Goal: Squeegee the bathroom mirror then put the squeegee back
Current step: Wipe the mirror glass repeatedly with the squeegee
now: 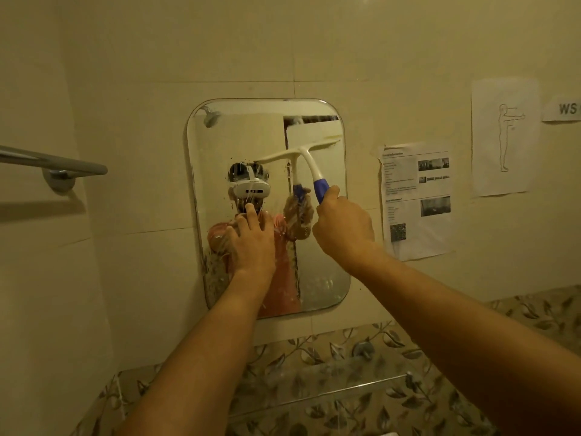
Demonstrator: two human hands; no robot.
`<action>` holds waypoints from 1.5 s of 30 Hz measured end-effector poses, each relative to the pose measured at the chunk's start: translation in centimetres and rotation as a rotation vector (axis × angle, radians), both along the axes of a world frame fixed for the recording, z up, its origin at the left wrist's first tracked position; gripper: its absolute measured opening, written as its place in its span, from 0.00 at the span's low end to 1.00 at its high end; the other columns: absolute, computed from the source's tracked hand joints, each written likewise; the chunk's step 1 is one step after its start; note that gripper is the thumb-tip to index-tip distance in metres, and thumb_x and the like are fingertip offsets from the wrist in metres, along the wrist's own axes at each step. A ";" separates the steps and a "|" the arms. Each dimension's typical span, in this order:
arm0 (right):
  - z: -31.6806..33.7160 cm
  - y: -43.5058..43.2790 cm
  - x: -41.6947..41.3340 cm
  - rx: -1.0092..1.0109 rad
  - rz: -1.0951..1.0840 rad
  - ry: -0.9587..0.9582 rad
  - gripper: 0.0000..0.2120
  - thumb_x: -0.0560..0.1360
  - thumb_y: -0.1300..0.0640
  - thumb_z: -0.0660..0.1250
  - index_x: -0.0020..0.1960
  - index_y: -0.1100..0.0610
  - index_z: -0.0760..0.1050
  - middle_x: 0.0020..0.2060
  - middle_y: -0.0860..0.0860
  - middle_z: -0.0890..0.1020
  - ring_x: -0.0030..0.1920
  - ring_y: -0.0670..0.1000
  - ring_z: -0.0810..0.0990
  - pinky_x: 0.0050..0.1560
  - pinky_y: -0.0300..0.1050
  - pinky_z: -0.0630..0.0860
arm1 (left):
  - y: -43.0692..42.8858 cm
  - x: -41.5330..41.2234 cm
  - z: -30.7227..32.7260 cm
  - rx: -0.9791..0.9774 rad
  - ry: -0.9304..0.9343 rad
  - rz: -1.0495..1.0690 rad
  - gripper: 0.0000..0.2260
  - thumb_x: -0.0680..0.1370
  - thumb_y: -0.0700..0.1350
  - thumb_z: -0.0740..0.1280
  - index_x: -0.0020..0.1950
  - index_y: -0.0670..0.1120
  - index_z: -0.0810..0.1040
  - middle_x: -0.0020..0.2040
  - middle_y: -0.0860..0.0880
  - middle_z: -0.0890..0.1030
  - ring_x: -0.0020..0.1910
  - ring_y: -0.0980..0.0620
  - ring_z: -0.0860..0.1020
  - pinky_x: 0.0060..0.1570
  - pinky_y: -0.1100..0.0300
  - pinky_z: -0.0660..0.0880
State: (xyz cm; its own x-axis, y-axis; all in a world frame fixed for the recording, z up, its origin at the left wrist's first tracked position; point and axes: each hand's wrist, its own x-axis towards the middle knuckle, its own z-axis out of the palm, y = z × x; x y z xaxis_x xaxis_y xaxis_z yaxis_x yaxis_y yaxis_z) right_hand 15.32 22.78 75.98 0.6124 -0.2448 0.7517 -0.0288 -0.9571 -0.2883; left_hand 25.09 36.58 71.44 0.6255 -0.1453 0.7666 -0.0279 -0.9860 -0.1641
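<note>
Well, from the head view there is one mirror (323, 278) on the wall, one squeegee (301, 152) and two hands. The squeegee is up against the top half of the mirror. Its long white blade runs side to side, a bit higher at the right end. Its blue handle points down and to the right. The right hand (344, 228) has its grip curled round that handle. The left hand (251, 243) has its grip spread flat on the wet glass lower down. Three papers (418, 199) hang at the right, and one towel bar (53, 162) is at the left.

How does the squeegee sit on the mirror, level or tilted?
Tilted: the squeegee slopes up toward the right on the mirror, handle gripped by the right hand.
</note>
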 end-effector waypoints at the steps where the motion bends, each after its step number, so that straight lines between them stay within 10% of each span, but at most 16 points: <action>1: -0.6 0.0 0.0 0.017 0.004 0.006 0.22 0.82 0.57 0.61 0.73 0.59 0.60 0.44 0.52 0.74 0.35 0.49 0.74 0.34 0.46 0.71 | 0.0 -0.1 0.0 0.005 -0.004 -0.002 0.47 0.69 0.54 0.77 0.80 0.49 0.54 0.78 0.36 0.53 0.72 0.37 0.62 0.68 0.41 0.67; 19: 7.6 0.1 0.2 -0.020 -0.017 -0.116 0.24 0.83 0.55 0.60 0.76 0.61 0.59 0.48 0.54 0.76 0.43 0.53 0.78 0.41 0.50 0.77 | 0.4 1.0 -0.2 -0.018 -0.047 -0.023 0.40 0.66 0.47 0.78 0.75 0.49 0.66 0.74 0.36 0.60 0.65 0.37 0.69 0.61 0.40 0.72; 45: -1.0 0.9 -1.2 0.140 0.071 -0.040 0.27 0.83 0.52 0.59 0.78 0.58 0.55 0.43 0.52 0.77 0.37 0.51 0.78 0.39 0.52 0.81 | 0.3 0.0 -0.1 0.020 -0.006 -0.007 0.47 0.68 0.53 0.78 0.80 0.49 0.56 0.78 0.36 0.54 0.72 0.36 0.62 0.68 0.40 0.66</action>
